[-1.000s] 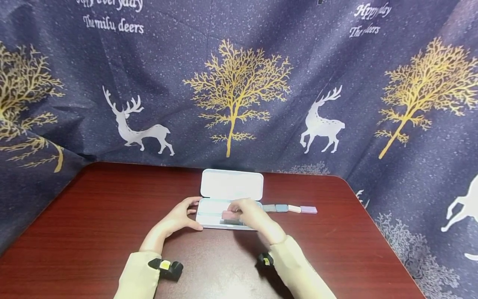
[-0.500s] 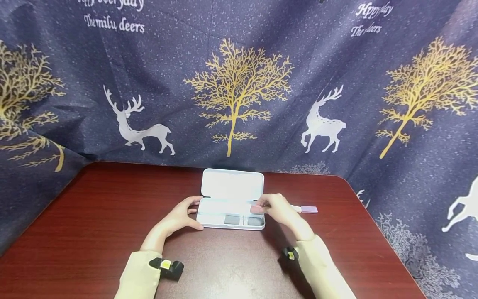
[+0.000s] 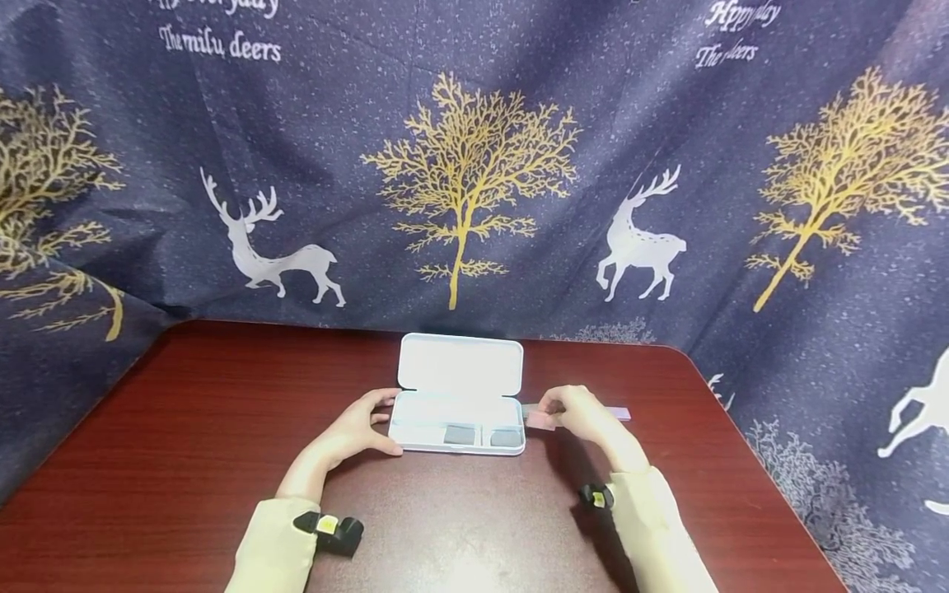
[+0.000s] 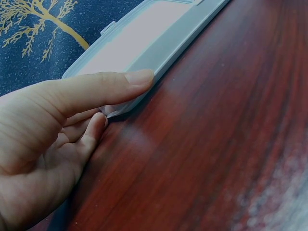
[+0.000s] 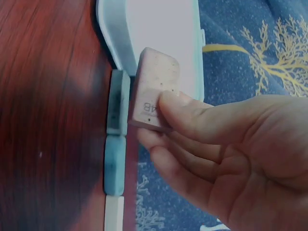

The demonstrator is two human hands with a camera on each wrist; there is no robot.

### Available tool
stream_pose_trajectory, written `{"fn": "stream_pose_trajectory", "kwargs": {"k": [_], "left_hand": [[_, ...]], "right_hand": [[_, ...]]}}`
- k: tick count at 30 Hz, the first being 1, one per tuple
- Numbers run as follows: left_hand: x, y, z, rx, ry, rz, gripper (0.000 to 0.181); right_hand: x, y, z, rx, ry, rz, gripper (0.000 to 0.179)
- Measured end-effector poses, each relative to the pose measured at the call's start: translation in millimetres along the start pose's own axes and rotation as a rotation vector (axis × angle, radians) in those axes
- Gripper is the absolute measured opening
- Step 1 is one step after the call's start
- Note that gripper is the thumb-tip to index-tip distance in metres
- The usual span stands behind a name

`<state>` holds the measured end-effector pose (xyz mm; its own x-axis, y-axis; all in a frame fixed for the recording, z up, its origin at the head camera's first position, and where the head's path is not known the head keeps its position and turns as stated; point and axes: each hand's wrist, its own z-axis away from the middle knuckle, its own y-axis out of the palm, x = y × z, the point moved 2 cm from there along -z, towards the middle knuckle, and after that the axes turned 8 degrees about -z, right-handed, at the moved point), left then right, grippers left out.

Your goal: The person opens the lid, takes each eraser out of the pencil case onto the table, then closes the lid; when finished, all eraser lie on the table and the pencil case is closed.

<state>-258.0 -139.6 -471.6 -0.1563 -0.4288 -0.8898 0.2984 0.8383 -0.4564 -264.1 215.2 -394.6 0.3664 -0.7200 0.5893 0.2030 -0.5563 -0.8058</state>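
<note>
A pale pencil case (image 3: 415, 436) lies with its lid (image 3: 460, 366) raised. My left hand (image 3: 359, 428) grips its left end; in the left wrist view the thumb (image 4: 139, 77) lies over the edge. My right hand (image 3: 586, 412), just right of the case, pinches a pink eraser (image 5: 156, 89) marked 4B between thumb and fingers. Beside it a row of erasers runs on the table: a grey-green one (image 5: 118, 103), a blue one (image 5: 114, 163) and a white one (image 5: 114, 214). A purple eraser (image 3: 621, 413) shows past my right hand in the head view.
Two dark grey patches, one on the left (image 3: 460, 435) and one on the right (image 3: 507, 438), show inside the case's front part. The dark red table (image 3: 222, 395) ends at a blue cloth (image 3: 534, 280) with deer and trees hanging behind it.
My right hand has moved right, carrying the pink eraser out from over the case to the row of erasers. The left hand stays on the case's left end.
</note>
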Motion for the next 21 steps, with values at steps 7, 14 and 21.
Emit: {"fn": "stream_pose_trajectory", "kwargs": {"k": [7,14,21], "left_hand": [[0.3,0.2,-0.1,0.0,0.006,0.002,0.096],[0.2,0.0,-0.6,-0.002,-0.003,-0.007,0.096],[-0.7,-0.1,-0.4,-0.002,-0.006,-0.006,0.096]], "right_hand": [[-7.4,1.7,0.0,0.069,0.025,-0.014,0.011],[-8.2,6.1,-1.0,0.098,0.052,-0.005,0.014],[-6.4,11.2,-3.1,0.101,0.055,0.041,0.016]]}}
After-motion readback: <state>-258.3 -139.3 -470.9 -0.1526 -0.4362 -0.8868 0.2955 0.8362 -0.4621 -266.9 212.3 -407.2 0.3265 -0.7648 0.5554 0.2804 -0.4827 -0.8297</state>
